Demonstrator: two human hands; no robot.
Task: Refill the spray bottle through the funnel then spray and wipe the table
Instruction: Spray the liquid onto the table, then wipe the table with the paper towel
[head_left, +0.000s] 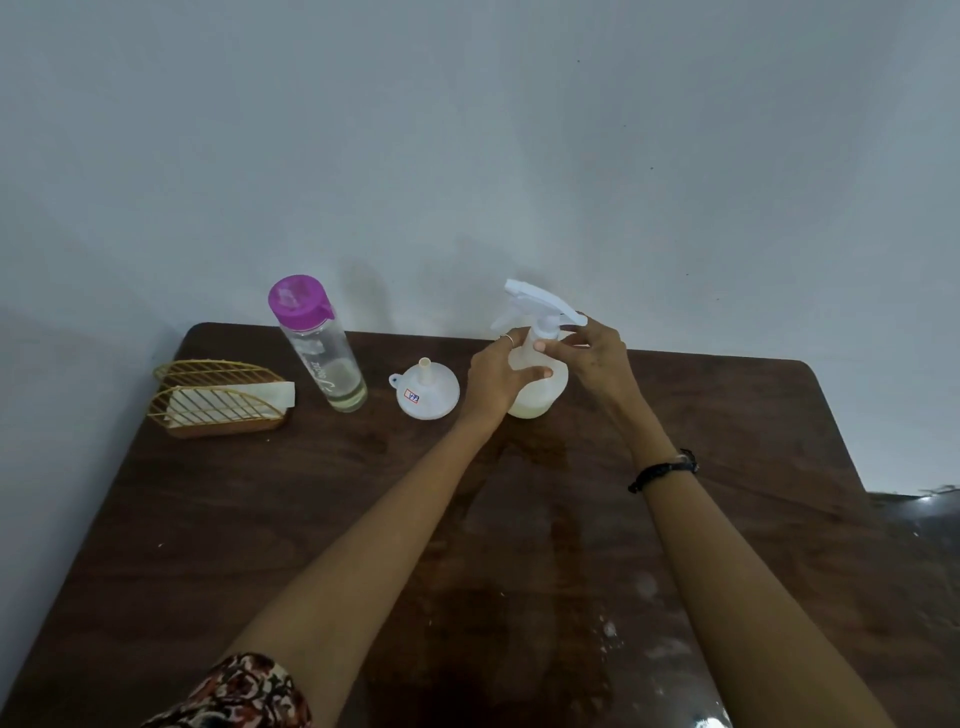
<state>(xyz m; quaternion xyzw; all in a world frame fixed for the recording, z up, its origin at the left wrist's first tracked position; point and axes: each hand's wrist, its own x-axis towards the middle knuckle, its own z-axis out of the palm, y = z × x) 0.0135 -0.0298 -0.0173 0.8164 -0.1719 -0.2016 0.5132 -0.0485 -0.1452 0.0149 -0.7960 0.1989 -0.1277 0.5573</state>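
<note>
A translucent white spray bottle (540, 395) stands upright near the far edge of the dark wooden table (363, 519), its trigger head on top pointing left. My left hand (493, 376) grips the bottle's body from the left. At the bottle's neck, my right hand (592, 353) pinches the white collar under the trigger head. A white funnel (427, 389) lies upside down on the table just left of the bottle, spout up. Further left stands a clear water bottle (324, 358) with a magenta cap, holding a little liquid at the bottom.
A gold wire napkin holder (218, 402) with white napkins sits at the table's far left. A pale wall rises right behind the table. Faint wet marks and smears show on the near part of the tabletop (613, 623).
</note>
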